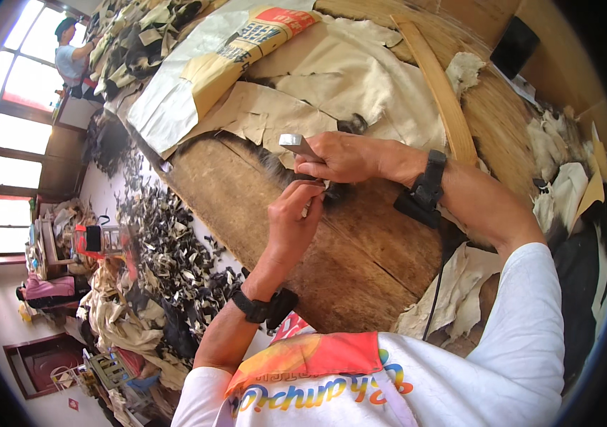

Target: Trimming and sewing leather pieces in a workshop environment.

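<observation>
My right hand point(342, 156) is closed around a flat metal tool with a pale, shiny end point(302, 146), perhaps a fur knife; its exact kind is unclear. Just below it, my left hand point(295, 213) pinches the edge of a small dark fur piece point(335, 192), which my fingers mostly hide. Both hands nearly meet above a worn brown wooden board point(382, 274). Beyond them lie a cream-coloured hide piece point(261, 110) with dark fur along its edge and a larger pale hide point(360, 60).
A wooden strip point(437, 89) lies across the hides, beside a printed paper sack point(236, 60). Hide scraps point(449, 292) rest near my right elbow. Dark fur scraps point(168, 242) cover the floor at left. Two other people point(70, 60) are in the room, one in pink point(51, 287).
</observation>
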Motion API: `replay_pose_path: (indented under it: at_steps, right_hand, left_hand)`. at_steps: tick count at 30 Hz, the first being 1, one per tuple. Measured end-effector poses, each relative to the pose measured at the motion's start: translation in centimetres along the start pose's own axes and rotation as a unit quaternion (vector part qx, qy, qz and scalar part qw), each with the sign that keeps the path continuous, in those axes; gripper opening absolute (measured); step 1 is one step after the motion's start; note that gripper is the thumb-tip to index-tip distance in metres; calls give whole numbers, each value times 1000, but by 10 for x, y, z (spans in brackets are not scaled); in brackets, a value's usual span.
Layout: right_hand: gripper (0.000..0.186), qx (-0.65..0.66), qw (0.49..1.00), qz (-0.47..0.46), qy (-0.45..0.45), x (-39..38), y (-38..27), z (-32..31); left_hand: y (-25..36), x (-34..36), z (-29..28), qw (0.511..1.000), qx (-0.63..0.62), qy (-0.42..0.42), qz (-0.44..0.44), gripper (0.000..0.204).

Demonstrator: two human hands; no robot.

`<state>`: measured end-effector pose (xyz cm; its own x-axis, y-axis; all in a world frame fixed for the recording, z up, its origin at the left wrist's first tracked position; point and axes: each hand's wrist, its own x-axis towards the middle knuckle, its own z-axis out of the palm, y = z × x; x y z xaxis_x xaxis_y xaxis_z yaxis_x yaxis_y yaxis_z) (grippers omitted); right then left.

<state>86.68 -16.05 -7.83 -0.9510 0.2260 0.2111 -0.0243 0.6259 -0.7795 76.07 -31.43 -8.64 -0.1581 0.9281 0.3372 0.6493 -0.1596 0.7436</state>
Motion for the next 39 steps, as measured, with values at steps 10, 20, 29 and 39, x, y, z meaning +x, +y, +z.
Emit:
replay_pose_path:
  at_steps: [10,20,29,39]
  right_hand:
    - [33,-125,991,36,-33,23,8,8]
    - [36,-30,999,13,20,32,12,18]
    - [43,-90,995,15,41,42,9,26]
    - [27,-1,970,104,221,-40,-47,-72]
  left_hand:
    - [8,-5,-18,1000,-18,16,0,16]
    - [11,-5,-31,1000,1,3,10,15]
    - [38,-7,-69,989,-80,124,-30,8]
    - [-23,6,-209,867,468,68,-159,53]
